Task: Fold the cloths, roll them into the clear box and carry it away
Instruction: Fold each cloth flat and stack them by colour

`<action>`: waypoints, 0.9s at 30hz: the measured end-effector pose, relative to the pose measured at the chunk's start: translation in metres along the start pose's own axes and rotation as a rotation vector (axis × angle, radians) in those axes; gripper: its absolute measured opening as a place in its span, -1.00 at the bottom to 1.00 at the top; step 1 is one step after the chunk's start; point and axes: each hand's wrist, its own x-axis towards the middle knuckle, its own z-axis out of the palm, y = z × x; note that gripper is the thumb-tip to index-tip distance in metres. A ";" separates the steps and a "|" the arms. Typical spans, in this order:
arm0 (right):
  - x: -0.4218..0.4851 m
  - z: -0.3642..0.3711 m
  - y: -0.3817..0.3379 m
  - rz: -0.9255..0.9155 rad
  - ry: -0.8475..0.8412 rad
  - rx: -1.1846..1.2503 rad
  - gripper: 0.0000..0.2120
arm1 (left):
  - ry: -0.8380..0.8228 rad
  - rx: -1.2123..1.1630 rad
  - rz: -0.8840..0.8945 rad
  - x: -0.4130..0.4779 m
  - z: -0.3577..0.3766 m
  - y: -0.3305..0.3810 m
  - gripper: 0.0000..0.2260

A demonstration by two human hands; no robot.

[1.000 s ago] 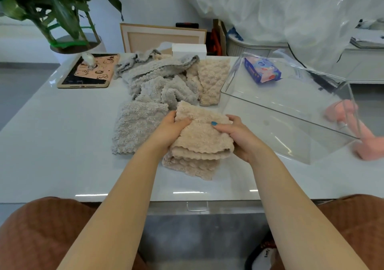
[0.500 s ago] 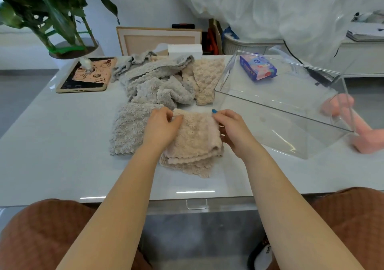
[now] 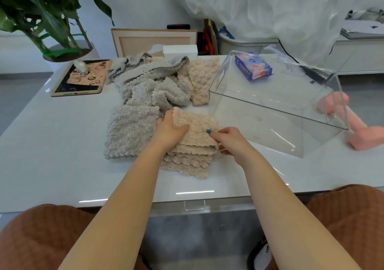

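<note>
The beige cloth (image 3: 195, 147) lies folded in stacked layers on the table (image 3: 52, 165), near its front edge and straight ahead of the person. The left hand (image 3: 168, 129) grips the cloth's upper left corner, fingers curled round the top layer and thumb lying over it. The right hand (image 3: 230, 142) pinches the top layer's right edge between the thumb and curled fingers. A folded grey cloth (image 3: 131, 130) lies flat on the left of the beige one, touching it. Behind both sits a loose pile (image 3: 153, 84) of grey and beige cloths. The box (image 3: 259, 111) stands to the right, near the right hand but apart from it. A tissue pack (image 3: 253, 67) shows through its far wall — inside or behind, I cannot tell. A tablet (image 3: 81, 78) lies far left, by a plant (image 3: 47, 14).
</note>
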 end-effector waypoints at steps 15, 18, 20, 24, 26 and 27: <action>-0.002 0.008 0.003 0.227 -0.202 -0.155 -0.51 | 0.093 0.323 0.146 -0.005 0.014 -0.033 -0.60; -0.003 0.010 -0.002 0.298 -0.267 0.165 -0.50 | 0.172 0.241 0.225 -0.004 -0.006 -0.028 -0.58; 0.000 0.017 -0.002 0.279 -0.242 0.197 -0.52 | 0.410 0.210 0.304 -0.008 -0.024 -0.029 -0.59; 0.007 0.037 -0.001 0.258 -0.220 0.168 -0.57 | 0.698 0.196 -0.060 -0.006 -0.072 -0.063 -0.48; 0.010 0.039 0.000 0.225 -0.194 0.230 -0.49 | 0.462 -0.055 -0.352 -0.006 -0.091 -0.076 -0.28; 0.011 0.039 0.000 0.185 -0.177 0.259 -0.43 | 0.357 -0.221 -0.396 -0.006 -0.095 -0.080 -0.26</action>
